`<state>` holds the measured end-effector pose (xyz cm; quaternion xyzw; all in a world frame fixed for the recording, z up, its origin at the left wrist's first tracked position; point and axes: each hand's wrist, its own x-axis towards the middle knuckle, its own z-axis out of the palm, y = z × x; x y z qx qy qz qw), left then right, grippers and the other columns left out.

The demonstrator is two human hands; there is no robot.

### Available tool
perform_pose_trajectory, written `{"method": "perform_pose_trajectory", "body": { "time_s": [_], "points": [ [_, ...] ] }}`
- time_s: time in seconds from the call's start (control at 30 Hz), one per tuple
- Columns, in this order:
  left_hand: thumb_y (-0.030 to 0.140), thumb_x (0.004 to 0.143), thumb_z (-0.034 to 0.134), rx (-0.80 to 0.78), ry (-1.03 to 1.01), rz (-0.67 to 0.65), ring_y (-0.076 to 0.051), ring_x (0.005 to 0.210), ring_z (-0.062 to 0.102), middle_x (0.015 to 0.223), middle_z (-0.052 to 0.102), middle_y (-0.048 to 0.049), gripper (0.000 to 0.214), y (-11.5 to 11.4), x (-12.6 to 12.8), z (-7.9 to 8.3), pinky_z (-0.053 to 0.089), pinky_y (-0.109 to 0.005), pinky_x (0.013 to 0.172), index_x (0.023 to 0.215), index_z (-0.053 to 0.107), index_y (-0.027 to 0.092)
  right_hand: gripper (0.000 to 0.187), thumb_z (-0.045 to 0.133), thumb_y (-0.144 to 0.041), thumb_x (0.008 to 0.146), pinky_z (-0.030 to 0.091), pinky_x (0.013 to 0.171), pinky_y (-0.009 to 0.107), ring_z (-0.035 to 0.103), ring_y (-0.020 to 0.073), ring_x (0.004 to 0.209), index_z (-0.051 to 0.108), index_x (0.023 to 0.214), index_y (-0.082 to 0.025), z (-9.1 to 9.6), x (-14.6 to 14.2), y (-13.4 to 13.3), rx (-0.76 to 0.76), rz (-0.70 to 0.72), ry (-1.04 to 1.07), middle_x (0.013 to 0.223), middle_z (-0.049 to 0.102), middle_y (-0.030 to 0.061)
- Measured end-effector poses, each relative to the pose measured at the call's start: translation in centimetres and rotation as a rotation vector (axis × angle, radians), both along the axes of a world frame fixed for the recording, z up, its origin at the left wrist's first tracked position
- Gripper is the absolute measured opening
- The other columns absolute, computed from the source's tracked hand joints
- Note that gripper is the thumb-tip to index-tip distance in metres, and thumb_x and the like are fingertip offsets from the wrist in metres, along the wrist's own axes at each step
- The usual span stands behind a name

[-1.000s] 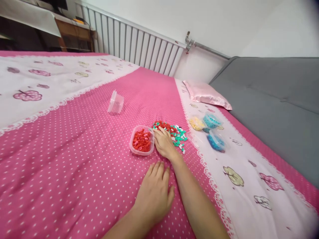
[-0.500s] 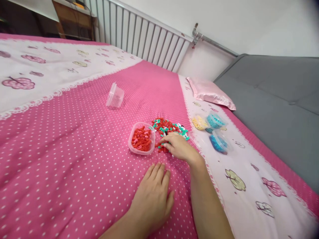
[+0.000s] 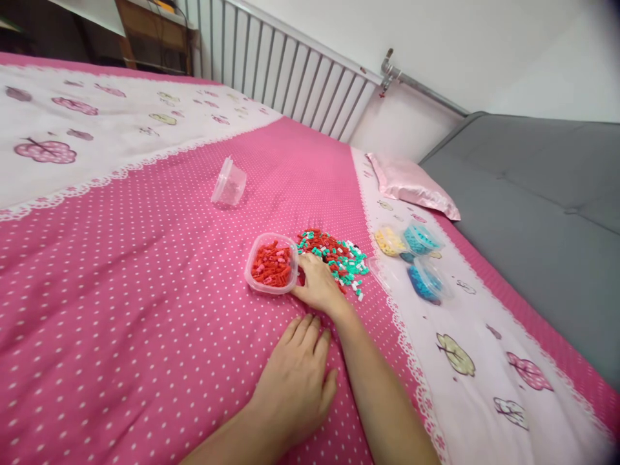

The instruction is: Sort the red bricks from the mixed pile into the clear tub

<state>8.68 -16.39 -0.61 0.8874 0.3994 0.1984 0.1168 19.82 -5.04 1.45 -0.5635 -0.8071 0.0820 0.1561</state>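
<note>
Across the middle of a pink bedspread with white dots (image 3: 145,290), a rounded-square container of clear plastic (image 3: 274,290) stands upright, well stocked with small red plastic pieces (image 3: 271,263), a few pinkish ones showing among them. Just to its right lies a loose heap of mixed red, green and white pieces (image 3: 343,254), spread directly on the cloth.

The right hand (image 3: 317,284) is at the container's right side, its wrist just below the heap. Its fingers and thumb stand apart in a shallow curve against or just beside the container's wall; whether they grip it, or keep any piece underneath, I cannot tell. The left hand (image 3: 296,371) rests palm down on the bedspread, nearer the body, its fingers relaxed and lying close together, the thumb out to the side, with nothing seen in its grasp.

Sorting by colour looks partly done, to judge by how things lie. Yellow pieces (image 3: 389,241), turquoise pieces (image 3: 420,239) and blue pieces (image 3: 423,282) sit in separate clear containers grouped off to the right, and the red share seems well advanced. What appears left is the heap: plenty of red remains, mostly on its far and left parts, while green and white crowd its right end. Farther away, another clear plastic container (image 3: 229,183) lies tipped on its side.
</note>
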Motion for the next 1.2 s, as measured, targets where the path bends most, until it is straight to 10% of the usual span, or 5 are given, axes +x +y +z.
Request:
{"method": "perform_pose_trajectory", "body": {
  "time_s": [0.63,0.87,1.2],
  "points": [
    [0.036,0.085,0.040,-0.017,-0.029,-0.017,-0.028,0.125,0.041,0.132,0.050,-0.0144,0.047,-0.1,-0.3,-0.1,0.028,-0.045,0.106,0.123,0.052,0.013,0.011,0.058,-0.020,0.079,0.038,0.086,0.034,0.059,0.0194,0.093,0.064,0.087,-0.021,5.2,4.7,-2.6,-0.068,-0.058,-0.097,0.092,0.067,0.0041],
    [0.036,0.086,0.038,-0.023,-0.025,-0.015,-0.028,0.124,0.041,0.130,0.051,-0.0135,0.047,-0.1,-0.2,0.0,0.027,-0.044,0.106,0.125,0.051,0.013,0.019,0.063,-0.021,0.074,0.044,0.073,0.026,0.060,0.0148,0.078,0.060,0.093,-0.022,6.9,1.4,-4.3,0.003,0.040,0.132,0.085,0.065,0.0004],
    [0.033,0.084,0.041,-0.107,-0.068,-0.059,-0.028,0.123,0.040,0.128,0.050,-0.0130,0.045,0.2,-0.2,0.8,0.025,-0.048,0.107,0.124,0.049,0.015,0.019,0.069,-0.040,0.070,0.041,0.063,0.030,0.061,0.0192,0.067,0.065,0.080,-0.025,5.3,-1.9,-4.3,-0.117,-0.127,-0.119,0.070,0.065,0.0008]
  ]
}}
